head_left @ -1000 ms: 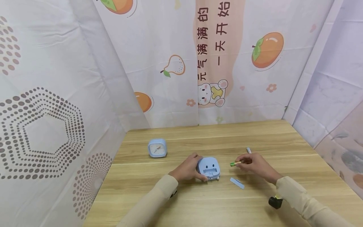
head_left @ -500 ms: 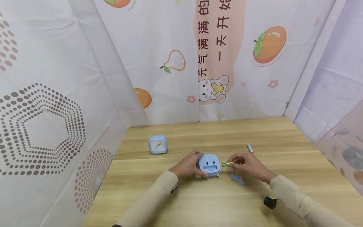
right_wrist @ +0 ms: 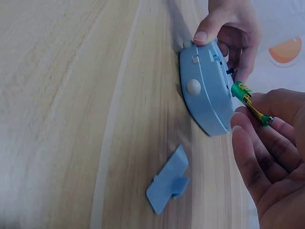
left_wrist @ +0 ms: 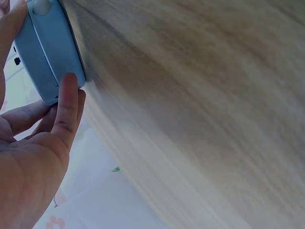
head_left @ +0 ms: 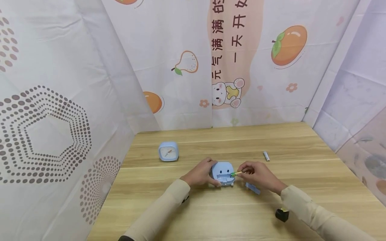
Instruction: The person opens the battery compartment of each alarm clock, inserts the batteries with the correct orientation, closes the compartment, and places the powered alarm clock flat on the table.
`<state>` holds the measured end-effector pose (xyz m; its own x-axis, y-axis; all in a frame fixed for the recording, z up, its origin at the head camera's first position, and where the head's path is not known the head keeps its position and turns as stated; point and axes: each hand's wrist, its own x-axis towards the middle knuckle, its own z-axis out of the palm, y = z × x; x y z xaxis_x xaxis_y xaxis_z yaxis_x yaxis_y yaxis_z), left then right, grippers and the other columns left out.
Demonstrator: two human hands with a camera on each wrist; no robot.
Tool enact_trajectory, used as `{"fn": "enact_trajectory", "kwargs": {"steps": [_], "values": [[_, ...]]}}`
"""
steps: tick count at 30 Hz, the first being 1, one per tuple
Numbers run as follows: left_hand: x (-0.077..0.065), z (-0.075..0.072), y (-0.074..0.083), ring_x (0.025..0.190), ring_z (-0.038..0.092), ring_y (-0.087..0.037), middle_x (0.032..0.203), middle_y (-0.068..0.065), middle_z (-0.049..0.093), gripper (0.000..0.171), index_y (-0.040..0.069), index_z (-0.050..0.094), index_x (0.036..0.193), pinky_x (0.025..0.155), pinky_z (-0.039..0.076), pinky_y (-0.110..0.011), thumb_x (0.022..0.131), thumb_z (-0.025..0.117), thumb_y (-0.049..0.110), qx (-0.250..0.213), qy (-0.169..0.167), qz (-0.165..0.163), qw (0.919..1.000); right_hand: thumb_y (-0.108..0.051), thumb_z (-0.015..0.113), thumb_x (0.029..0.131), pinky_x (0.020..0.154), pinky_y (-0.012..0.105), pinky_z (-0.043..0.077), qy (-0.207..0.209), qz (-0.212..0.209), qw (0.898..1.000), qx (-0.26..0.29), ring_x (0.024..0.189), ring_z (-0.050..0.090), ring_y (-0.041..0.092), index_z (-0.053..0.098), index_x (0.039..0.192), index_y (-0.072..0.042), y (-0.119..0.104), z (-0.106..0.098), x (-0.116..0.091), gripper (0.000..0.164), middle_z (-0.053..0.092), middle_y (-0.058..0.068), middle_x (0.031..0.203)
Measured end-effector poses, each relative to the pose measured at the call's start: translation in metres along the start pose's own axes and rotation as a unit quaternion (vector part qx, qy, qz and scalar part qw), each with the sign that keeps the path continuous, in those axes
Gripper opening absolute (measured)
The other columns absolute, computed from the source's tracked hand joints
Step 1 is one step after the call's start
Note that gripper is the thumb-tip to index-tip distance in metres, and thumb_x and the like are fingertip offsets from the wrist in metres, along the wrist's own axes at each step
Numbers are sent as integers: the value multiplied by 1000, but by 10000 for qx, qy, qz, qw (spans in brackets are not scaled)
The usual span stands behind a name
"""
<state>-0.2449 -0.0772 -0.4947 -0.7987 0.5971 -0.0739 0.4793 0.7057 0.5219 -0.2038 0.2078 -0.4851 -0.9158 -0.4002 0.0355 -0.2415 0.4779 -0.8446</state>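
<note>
A light blue alarm clock [head_left: 223, 166] lies face down on the table, its battery compartment uncovered. My left hand [head_left: 199, 174] grips its left side, thumb at the near edge and fingers round the far edge; in the left wrist view the fingers [left_wrist: 66, 102] press the blue casing [left_wrist: 52, 52]. Between thumb and fingers, my right hand [head_left: 261, 175] pinches a green-and-yellow battery [right_wrist: 248, 99]. The battery's green end is at the right side of the compartment; contact with the clock cannot be made out. Below the right hand lies the loose blue battery cover [right_wrist: 167, 183].
A second light blue clock [head_left: 168, 152] stands upright at the back left, dial facing me. Behind the right hand lies a small whitish cylinder [head_left: 266, 156]. The wooden table [head_left: 223, 214] ends at printed curtains [head_left: 181, 113] at the back and sides.
My right hand has moved left, bringing the battery from beside the clock to its compartment. The left hand has kept its grip on the clock. The view has tilted slightly down.
</note>
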Motion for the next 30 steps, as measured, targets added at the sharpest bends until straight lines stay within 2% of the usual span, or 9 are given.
{"fn": "enact_trajectory", "kwargs": {"steps": [5, 15, 30], "values": [[2, -1, -2, 117, 52, -14, 133, -5, 53, 101, 1, 49, 151, 102, 46, -28, 74, 90, 53, 56, 66, 173, 9998, -28, 75, 97, 64, 30, 55, 43, -166, 9994, -313, 79, 65, 16, 73, 103, -16, -2, 6, 3, 13, 73, 5, 94], [-1, 0, -1, 114, 51, -13, 133, -5, 52, 102, 2, 48, 151, 101, 46, -27, 75, 88, 56, 49, 16, 149, 9999, -23, 78, 94, 65, 28, 53, 143, -551, 9964, -633, 75, 61, 10, 75, 99, -18, -5, 19, 9, 8, 68, -9, 85], [-2, -1, 1, 111, 50, -10, 131, -3, 53, 98, 3, 51, 150, 97, 47, -26, 75, 89, 54, 7, 15, 126, 9999, -18, 83, 89, 64, 25, 51, 320, -633, 9929, -959, 75, 58, 6, 80, 95, -16, -10, 31, 19, 7, 64, -10, 84]]}}
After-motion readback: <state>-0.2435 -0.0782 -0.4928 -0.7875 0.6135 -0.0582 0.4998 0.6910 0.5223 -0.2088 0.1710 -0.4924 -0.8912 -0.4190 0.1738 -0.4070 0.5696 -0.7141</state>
